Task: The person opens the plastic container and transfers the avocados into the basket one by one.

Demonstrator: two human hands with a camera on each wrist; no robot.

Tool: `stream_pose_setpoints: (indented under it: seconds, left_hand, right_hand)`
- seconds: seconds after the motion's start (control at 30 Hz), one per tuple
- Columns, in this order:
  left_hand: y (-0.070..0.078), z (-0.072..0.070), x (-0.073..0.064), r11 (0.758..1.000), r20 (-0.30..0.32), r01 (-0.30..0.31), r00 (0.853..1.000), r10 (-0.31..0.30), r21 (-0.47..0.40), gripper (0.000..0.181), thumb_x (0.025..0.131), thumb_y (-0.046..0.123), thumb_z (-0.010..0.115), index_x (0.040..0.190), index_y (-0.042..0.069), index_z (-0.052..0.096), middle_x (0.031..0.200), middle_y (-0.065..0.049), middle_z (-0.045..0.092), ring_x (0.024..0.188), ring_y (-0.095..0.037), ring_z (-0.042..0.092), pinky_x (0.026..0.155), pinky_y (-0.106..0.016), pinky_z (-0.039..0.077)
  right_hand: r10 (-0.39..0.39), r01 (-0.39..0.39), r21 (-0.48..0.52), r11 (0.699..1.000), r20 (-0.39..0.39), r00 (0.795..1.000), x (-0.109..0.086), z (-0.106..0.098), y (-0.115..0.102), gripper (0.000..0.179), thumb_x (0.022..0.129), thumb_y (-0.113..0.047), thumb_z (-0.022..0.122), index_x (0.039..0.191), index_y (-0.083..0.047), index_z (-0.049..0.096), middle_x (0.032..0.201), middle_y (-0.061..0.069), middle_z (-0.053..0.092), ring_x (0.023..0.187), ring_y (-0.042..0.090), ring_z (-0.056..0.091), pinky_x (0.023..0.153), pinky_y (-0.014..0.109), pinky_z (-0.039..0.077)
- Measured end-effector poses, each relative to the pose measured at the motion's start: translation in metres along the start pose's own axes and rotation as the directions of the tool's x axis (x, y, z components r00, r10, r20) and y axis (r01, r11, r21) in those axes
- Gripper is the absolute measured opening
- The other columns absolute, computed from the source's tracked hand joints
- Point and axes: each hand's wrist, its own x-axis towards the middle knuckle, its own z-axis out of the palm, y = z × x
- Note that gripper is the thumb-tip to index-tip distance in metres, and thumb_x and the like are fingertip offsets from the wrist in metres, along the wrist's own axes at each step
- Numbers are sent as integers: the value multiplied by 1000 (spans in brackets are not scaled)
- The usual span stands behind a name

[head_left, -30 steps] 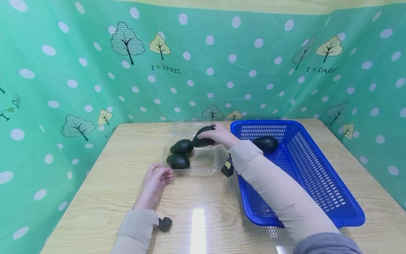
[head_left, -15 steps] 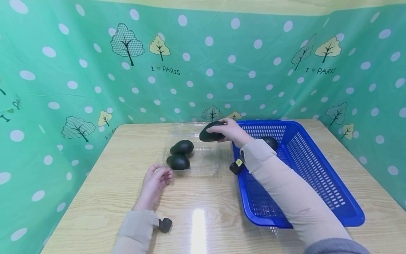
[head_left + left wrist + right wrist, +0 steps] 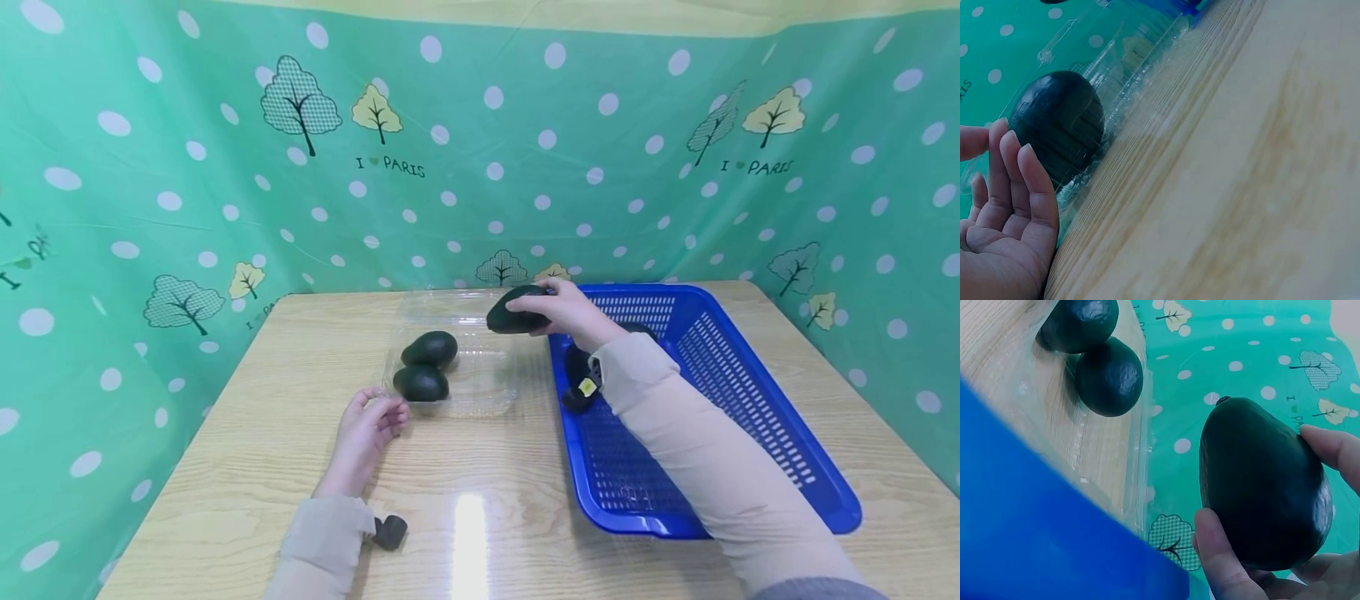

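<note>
My right hand (image 3: 573, 312) grips a dark green avocado (image 3: 517, 310) in the air, between the clear plastic container (image 3: 487, 383) and the blue basket (image 3: 622, 527). In the right wrist view this avocado (image 3: 1263, 487) has its stem end up, with fingers and thumb around its sides. Two more avocados, a rear one (image 3: 430, 349) and a front one (image 3: 422, 384), lie side by side in the container's left part. My left hand (image 3: 367, 433) pinches the container's front left corner with thumb and finger. Part of another avocado (image 3: 639, 330) shows inside the basket, mostly hidden by my right arm.
The basket's raised perforated walls stand at the right of the wooden table (image 3: 247, 467). A green polka-dot curtain (image 3: 480, 167) closes off the back and both sides. Black wrist devices sit on both wrists, the left one (image 3: 390, 532) close to the tabletop.
My right hand has carried the avocado up and to the right, away from the two others and closer to the basket. The left hand and the container have stayed in place.
</note>
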Motion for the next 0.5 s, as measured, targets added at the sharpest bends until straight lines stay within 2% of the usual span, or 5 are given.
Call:
stream_pose_setpoints:
  seconds: [0.5]
  left_hand:
    - [-1, 0, 1, 1000, 8, -9, 1000, 9, -9, 23, 95, 2, 52, 105, 16, 36, 77, 4, 67, 72, -7, 65, 72, -21, 56]
  right_hand:
    - [-20, 20, -3, 1000, -6, 1000, -16, -14, 5, 65, 89, -23, 71, 137, 1, 36, 139, 22, 48, 117, 32, 60, 94, 42, 57]
